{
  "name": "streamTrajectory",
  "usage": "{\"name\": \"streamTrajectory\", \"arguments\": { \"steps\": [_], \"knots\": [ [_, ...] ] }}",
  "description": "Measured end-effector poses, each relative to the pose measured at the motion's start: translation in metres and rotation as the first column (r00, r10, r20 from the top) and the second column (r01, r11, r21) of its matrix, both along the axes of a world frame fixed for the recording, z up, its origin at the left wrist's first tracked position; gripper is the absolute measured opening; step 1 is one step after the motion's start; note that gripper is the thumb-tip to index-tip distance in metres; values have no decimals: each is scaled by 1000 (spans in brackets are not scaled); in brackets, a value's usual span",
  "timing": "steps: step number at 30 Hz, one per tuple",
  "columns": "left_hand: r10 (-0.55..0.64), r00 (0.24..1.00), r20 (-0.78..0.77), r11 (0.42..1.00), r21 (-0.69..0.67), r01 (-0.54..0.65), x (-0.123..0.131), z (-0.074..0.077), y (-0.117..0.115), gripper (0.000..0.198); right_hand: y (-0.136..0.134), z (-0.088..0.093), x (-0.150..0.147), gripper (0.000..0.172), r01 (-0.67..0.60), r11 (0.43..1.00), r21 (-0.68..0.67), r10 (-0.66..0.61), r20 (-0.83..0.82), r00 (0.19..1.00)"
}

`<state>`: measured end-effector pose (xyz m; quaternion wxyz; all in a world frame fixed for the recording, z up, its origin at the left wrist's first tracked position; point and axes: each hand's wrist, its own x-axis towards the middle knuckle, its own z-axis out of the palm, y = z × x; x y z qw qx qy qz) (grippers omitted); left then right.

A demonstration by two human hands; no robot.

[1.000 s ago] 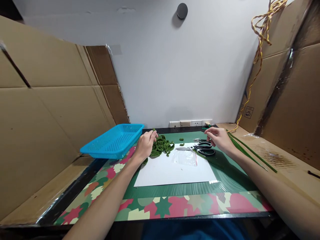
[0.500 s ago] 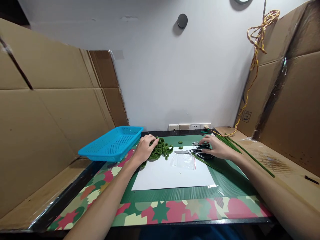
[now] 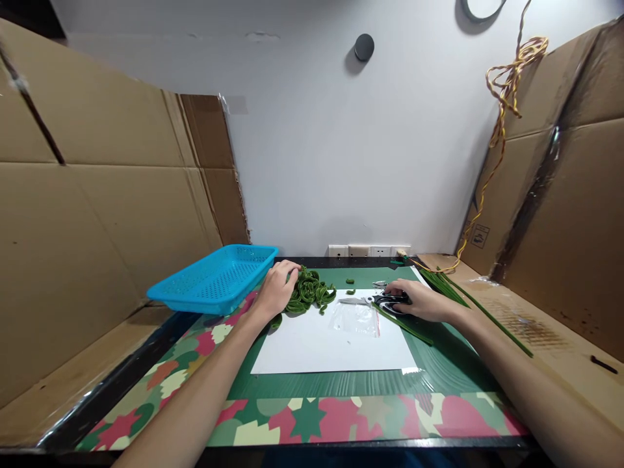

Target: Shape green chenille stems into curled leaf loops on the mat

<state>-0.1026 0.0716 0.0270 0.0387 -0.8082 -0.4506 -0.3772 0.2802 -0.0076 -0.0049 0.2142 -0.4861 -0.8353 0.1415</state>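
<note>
My right hand (image 3: 414,300) is closed around the black handles of a pair of scissors (image 3: 359,301), which lie with their blades pointing left over the white sheet (image 3: 312,351). Against the left side of a heap of curled green pipe cleaners (image 3: 308,292) rests my left hand (image 3: 279,289), its fingers loosely extended along the edge. A straight green pipe cleaner (image 3: 412,332) runs out beneath the scissors. Below the blades lies a clear plastic bag (image 3: 358,321). Two short green pieces (image 3: 350,281) sit behind the sheet.
A blue perforated basket (image 3: 214,286) stands at the left. Long green pipe cleaners (image 3: 487,315) lie on the right. Pliers-like metal tips (image 3: 379,284) show behind the scissors. Cardboard walls (image 3: 570,195) flank the table, and a yellow cord (image 3: 480,208) hangs on the right.
My right hand has lowered and its fingers have closed on the scissors' handles. My left hand has shifted slightly left along the heap. The view has tilted a little.
</note>
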Motion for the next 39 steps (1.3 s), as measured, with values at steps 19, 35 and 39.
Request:
{"name": "streamTrajectory", "arguments": {
  "steps": [19,35,39],
  "knots": [
    [-24,991,132,999,49,18,11,9,-20,38,6,-2,5,40,256,945,202,-201,-256,946],
    [-526,726,-444,851,-282,444,144,11,-58,40,4,15,4,47,535,790,297,-276,-608,744],
    [-552,749,-365,831,-314,459,145,2,-48,27,12,15,10,51,585,784,208,-270,-734,623]
  ]
}}
